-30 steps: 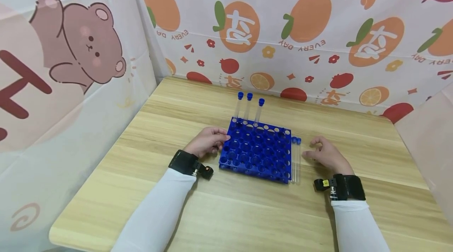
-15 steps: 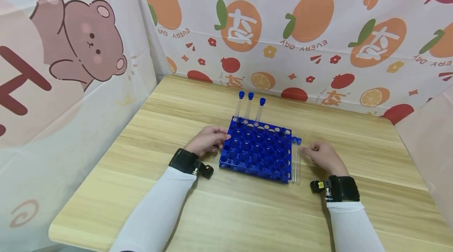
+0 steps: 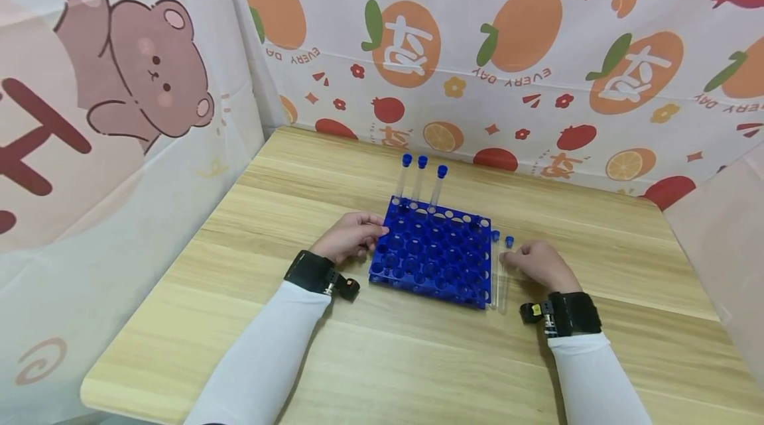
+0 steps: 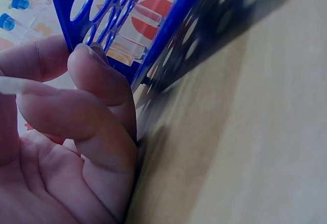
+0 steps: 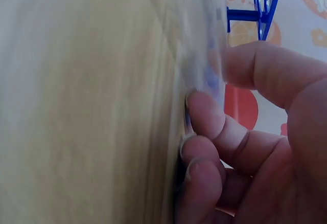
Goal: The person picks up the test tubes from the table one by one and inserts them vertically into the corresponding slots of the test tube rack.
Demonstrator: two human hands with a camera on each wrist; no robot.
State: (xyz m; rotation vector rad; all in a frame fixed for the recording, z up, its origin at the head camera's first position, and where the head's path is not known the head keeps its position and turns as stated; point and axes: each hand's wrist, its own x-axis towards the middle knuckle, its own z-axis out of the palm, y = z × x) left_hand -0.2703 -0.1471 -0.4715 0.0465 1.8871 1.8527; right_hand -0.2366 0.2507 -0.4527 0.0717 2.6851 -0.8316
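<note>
A blue test tube rack [image 3: 432, 252] with rows of round holes sits mid-table. Three clear test tubes with blue caps stand in its back row, one of them the rightmost tube [image 3: 438, 186]. My left hand [image 3: 352, 238] grips the rack's left side, fingertips at its corner in the left wrist view. On the right, a capped tube [image 3: 495, 272] lies along the rack's edge. Beside it my right hand [image 3: 543, 264] pinches another blue-capped test tube [image 3: 505, 289] between thumb and fingers, close over the table. In the right wrist view that tube is blurred at the fingertips.
The light wooden table [image 3: 418, 359] has its left edge near the bear-print curtain [image 3: 149, 73]. A fruit-print curtain [image 3: 459, 100] hangs right behind the table's back edge. Each wrist carries a small camera on a black band.
My right hand has moved in leftward and taken hold of the outer tube, whose cap has shifted right, apart from the other tube. The left hand and rack have stayed put.
</note>
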